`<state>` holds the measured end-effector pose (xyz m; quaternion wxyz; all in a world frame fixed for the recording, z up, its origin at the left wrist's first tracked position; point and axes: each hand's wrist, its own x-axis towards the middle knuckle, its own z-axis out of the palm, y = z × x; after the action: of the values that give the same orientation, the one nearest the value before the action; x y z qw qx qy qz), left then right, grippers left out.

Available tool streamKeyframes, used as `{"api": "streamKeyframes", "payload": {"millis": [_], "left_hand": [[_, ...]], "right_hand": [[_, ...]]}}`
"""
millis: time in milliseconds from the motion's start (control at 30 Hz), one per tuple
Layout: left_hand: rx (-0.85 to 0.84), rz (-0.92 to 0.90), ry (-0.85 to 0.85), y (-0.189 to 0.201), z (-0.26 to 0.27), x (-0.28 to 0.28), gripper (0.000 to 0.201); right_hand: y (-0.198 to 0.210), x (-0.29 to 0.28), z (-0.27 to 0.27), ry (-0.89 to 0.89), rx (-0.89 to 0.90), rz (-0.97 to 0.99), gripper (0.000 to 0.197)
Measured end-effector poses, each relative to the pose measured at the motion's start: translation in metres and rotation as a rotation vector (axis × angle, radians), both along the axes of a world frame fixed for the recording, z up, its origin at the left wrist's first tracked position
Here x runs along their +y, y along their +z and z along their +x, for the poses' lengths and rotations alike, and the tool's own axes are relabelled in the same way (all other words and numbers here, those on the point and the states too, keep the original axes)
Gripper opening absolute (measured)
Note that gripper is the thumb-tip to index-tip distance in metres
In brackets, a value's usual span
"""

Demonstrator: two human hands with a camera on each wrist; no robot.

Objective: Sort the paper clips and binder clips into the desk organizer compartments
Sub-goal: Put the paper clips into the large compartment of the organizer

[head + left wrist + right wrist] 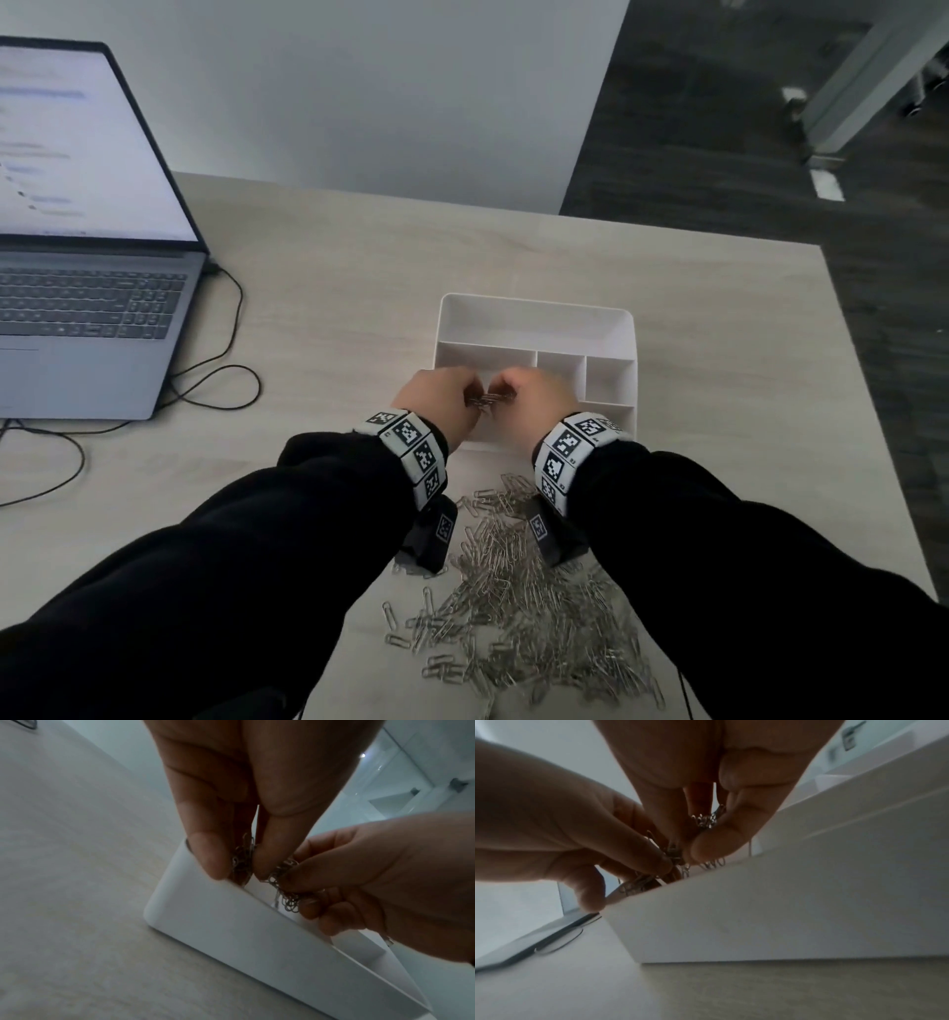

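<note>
Pale wooden desk (pixel 334 288) underneath everything; grey laptop (pixel 87 308) open at far left with a black cable (pixel 221 380) looping beside it; white desk organizer (pixel 534 313) near the middle, divided into one long rear compartment and several smaller front ones; wide loose heap of silver paper clips (pixel 524 606) spread on the desk just in front of the organizer, between the two black sleeves; no binder clips to be made out.

Left hand (pixel 436 401) and right hand (pixel 534 393) close together above the organizer's front-left compartment; left fingers (pixel 205 852) and thumb pinching a small tangled bunch of clips (pixel 244 856); right fingers (pixel 711 843) curled round a second cluster (pixel 706 820), a few loops dangling at the near wall's rim.

Likely light, stiff, slick wire; prone to hooking into chains and slipping out singly; best taken in a gathered pinch across the bunch, held low over the compartment before letting go, lest strays bounce over the wall.
</note>
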<state>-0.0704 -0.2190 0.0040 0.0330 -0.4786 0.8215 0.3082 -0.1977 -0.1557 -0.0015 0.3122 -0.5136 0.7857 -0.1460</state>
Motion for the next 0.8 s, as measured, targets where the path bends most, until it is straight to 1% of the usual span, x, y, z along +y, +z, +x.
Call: {"api": "streamKeyframes", "payload": {"millis": [67, 133, 233, 333, 400, 433, 533, 600, 667, 733, 800], "left_hand": [[-0.034, 0.005, -0.021, -0.003, -0.002, 0.0, 0.016], [-0.053, 0.008, -0.037, -0.005, -0.003, 0.002, 0.02], [-0.076, 0.055, -0.044, -0.005, 0.0, 0.005, 0.032], [-0.097, 0.018, -0.099, 0.006, 0.004, 0.012, 0.038], [-0.062, -0.006, -0.124, 0.017, 0.008, 0.022, 0.034], [-0.014, -0.003, -0.109, 0.019, 0.013, 0.027, 0.031], [0.189, -0.006, 0.012, 0.02, 0.039, 0.041, 0.02], [0.203, 0.015, 0.062, 0.015, 0.06, 0.054, 0.012], [0.168, 0.043, 0.112, 0.003, 0.082, 0.07, 0.011], [0.108, 0.061, 0.14, -0.012, 0.099, 0.087, 0.02], [0.0, 0.088, 0.138, -0.028, 0.109, 0.101, 0.043]], "right_hand": [[-0.003, -0.004, 0.001, 0.087, 0.102, 0.042, 0.02], [-0.006, -0.005, 0.002, 0.133, 0.156, 0.074, 0.02], [-0.005, -0.001, 0.002, 0.146, 0.134, 0.085, 0.024], [0.003, 0.009, 0.001, 0.165, 0.073, 0.073, 0.035], [0.01, 0.019, 0.001, 0.171, 0.026, 0.007, 0.04], [0.013, 0.026, 0.001, 0.167, 0.0, -0.039, 0.038], [0.023, 0.056, 0.0, 0.098, -0.066, -0.099, 0.032], [0.021, 0.085, -0.004, 0.058, -0.073, -0.086, 0.031], [0.012, 0.116, -0.008, 0.063, -0.055, -0.024, 0.029], [0.0, 0.145, -0.014, 0.087, 0.027, 0.022, 0.034], [-0.012, 0.168, -0.019, 0.096, 0.116, 0.081, 0.05]]}}
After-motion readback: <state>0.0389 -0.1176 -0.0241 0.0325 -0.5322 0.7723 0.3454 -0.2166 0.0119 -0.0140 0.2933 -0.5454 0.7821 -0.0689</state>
